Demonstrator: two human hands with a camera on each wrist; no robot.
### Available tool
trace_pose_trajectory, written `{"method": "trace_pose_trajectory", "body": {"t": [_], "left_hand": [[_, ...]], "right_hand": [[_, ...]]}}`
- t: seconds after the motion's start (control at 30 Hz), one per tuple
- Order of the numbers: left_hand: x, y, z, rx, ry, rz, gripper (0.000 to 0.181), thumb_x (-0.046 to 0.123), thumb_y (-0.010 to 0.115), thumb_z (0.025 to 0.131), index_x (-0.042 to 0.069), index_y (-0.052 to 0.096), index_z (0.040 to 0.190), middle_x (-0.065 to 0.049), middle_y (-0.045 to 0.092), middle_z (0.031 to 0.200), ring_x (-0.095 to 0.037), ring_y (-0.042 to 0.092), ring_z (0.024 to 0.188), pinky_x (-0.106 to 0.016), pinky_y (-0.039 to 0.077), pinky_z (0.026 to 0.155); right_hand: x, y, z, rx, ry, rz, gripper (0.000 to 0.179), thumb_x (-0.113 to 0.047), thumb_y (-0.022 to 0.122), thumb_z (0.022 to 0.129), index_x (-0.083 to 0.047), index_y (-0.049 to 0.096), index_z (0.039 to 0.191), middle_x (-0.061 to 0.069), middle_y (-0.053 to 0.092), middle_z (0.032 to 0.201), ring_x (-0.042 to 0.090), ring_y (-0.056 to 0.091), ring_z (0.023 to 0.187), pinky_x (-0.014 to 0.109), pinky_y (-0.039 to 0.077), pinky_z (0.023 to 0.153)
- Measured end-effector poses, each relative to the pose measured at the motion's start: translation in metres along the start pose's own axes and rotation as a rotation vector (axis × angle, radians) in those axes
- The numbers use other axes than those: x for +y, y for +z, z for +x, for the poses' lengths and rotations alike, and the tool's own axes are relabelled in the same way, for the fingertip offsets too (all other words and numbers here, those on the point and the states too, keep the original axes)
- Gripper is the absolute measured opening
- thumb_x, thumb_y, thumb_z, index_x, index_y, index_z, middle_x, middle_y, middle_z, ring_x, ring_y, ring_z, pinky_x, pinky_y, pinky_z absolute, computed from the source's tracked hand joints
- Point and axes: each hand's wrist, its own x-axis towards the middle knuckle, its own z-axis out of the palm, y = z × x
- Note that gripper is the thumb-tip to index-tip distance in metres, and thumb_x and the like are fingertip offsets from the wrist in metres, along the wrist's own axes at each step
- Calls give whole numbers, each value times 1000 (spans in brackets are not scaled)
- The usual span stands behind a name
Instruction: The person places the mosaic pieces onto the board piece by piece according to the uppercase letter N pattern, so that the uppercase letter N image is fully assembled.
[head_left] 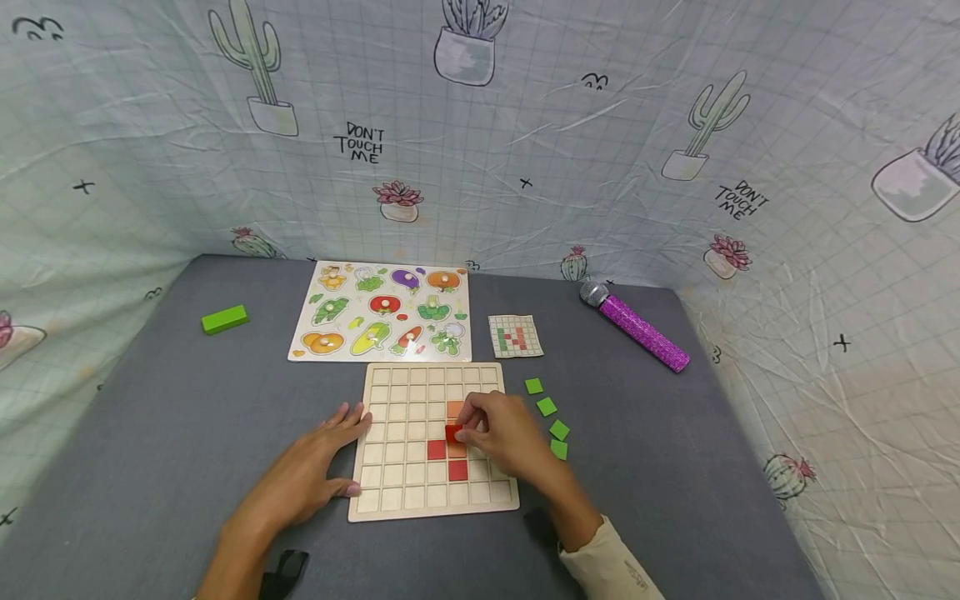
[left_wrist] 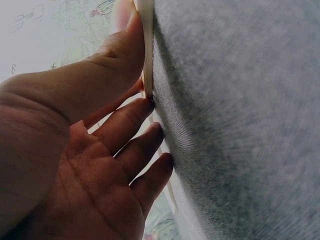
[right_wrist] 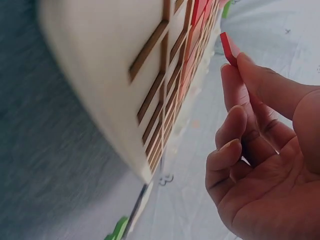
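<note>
I report that my left hand (head_left: 303, 475) rests at the left side of the wooden grid board (head_left: 412, 452). Its fingers lie extended and spread, with thumb and fingertips against the edge, and it grasps no loose piece. I judge it is placed there to stop the board sliding on the dark tabletop (head_left: 675, 500).

My right hand (head_left: 504, 433) is over the right half of the board. Thumb and forefinger pinch a red tile (right_wrist: 228, 50) in a narrow grip. The right wrist view shows this tile held by one end, its far end projecting and clear of the board; I take that hold to leave a free edge for setting it into a recess.

Seated in the board, right of its centre, are two orange tiles (head_left: 454, 408) and two red tiles (head_left: 437, 450). The second orange one is partly hidden by my fingers.

Just right of the board, four green tiles (head_left: 547, 407) lie in a loose line, presumably for easy reach by the right hand. Beyond its far right corner is a small card (head_left: 515, 336) printed with a coloured grid, likely kept there for reference.

Directly beyond the board lies a vegetable picture board (head_left: 347, 355). A green block (head_left: 225, 320) is well off to its far left and a glittery purple microphone (head_left: 637, 329) to its far right. All three appear set aside from the work.
</note>
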Motion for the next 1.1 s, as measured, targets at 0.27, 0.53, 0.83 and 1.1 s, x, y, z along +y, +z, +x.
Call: {"method": "trace_pose_trajectory", "body": {"t": [0.27, 0.53, 0.83, 1.1], "left_hand": [[-1, -1, 0, -3, 2, -3, 98, 18, 96, 73, 7, 49, 159, -14, 38, 171, -45, 32, 159, -70, 35, 120], [-1, -1, 0, -14, -10, 3, 99, 19, 96, 73, 8, 49, 159, -15, 38, 171, -46, 32, 159, -70, 35, 119], [-2, 0, -1, 3, -5, 0, 99, 19, 96, 72, 8, 50, 159, -14, 39, 170, -45, 32, 159, -70, 36, 119], [-2, 0, 0, 11, 16, 14, 98, 18, 96, 72, 7, 51, 158, -15, 40, 170, -45, 34, 159, -69, 37, 119]], "right_hand": [[-10, 10, 14, -1, 3, 11, 18, -10, 87, 88, -20, 74, 80, -9, 68, 72, 4, 57, 65, 22, 48, 60], [-23, 18, 25, -31, 60, -10, 20, -8, 86, 87, -20, 74, 77, -10, 63, 68, 5, 57, 65, 23, 46, 58], [-38, 32, 38, -18, 105, -126, 22, -10, 87, 86, -21, 72, 76, -10, 58, 61, 6, 53, 61, 25, 41, 53], [-43, 39, 44, -23, 119, -178, 21, -10, 86, 87, -20, 72, 76, -9, 58, 60, 9, 53, 63, 24, 40, 53]]}}
